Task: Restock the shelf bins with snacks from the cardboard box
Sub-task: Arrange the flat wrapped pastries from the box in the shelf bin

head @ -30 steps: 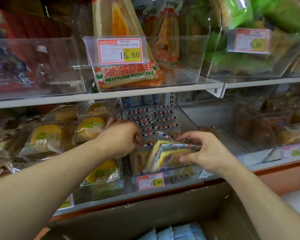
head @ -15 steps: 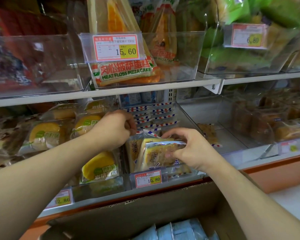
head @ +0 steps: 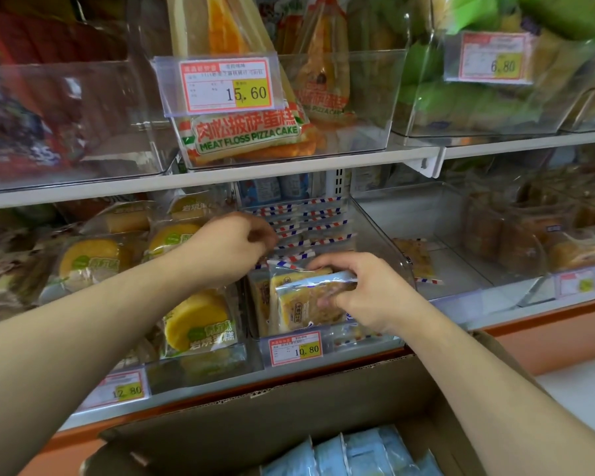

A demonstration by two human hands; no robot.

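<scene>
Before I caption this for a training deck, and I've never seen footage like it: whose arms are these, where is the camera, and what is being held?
No machine here: a person wears a camera on the head, looking down at their own two arms in front of a store shelf. The right hand has its grip on a clear snack packet, at the front of the middle bin above the 10.80 price tag. The left hand is curled over the striped packets further back; what it grips is hidden. Below stands the open cardboard box with pale blue packets.
</scene>
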